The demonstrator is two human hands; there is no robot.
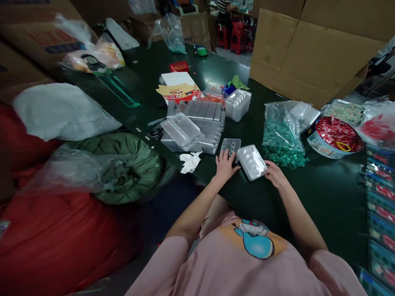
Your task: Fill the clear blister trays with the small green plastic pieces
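Observation:
My left hand (225, 165) lies with its fingers spread on the near part of a clear compartment tray (231, 147), flat on the dark green table (311, 197). My right hand (275, 173) pinches the right edge of a whitish translucent plastic tray (252, 163), which sits just right of the clear one. Behind my left hand are stacked grey translucent trays (203, 119) with a loose clear tray (182, 130) on top. A crumpled white tissue (190, 162) lies left of my left hand.
Right of the trays are a bag of green pieces (280, 133) and a round tin of red packets (335, 137). White translucent boxes (238, 105) stand behind. Filled trays (382, 209) line the right edge; red sacks (68, 242) lie left. A tall cardboard sheet (317, 53) stands at the back.

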